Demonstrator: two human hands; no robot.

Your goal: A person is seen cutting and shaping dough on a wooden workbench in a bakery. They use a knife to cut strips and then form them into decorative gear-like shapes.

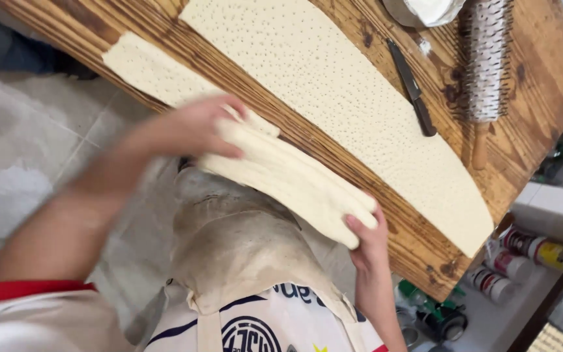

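In the head view, I held a long, pale, gathered strip of soft dough point(288, 179) with both hands, and it lay in the middle of the frame, at the near edge of the brown wooden table point(542, 78). I judged that the strip could stretch or tear, because much of it was hanging over the table edge above my beige apron point(236, 248) and only its two ends were supported. It could also slip from my fingers down to the grey tiled floor point(27, 150) if my grip became loose. Another risk was that it sticks to itself where the layers were folded together.

My left hand point(193, 127), left of centre, was blurred; the palm pressed down on the upper end of the strip, with the fingers curled over it, grasping it. My left forearm came from the lower left corner. My right hand point(367, 238), lower right of centre, gripped the other end from below, the thumb on top of the dough.

Behind the strip, a wide flat pricked sheet of pale dough point(360, 98) covered the table. A dark-handled knife point(412, 88) and a spiked roller with a wooden handle point(485, 65) lay in the upper right, well apart from my hands.
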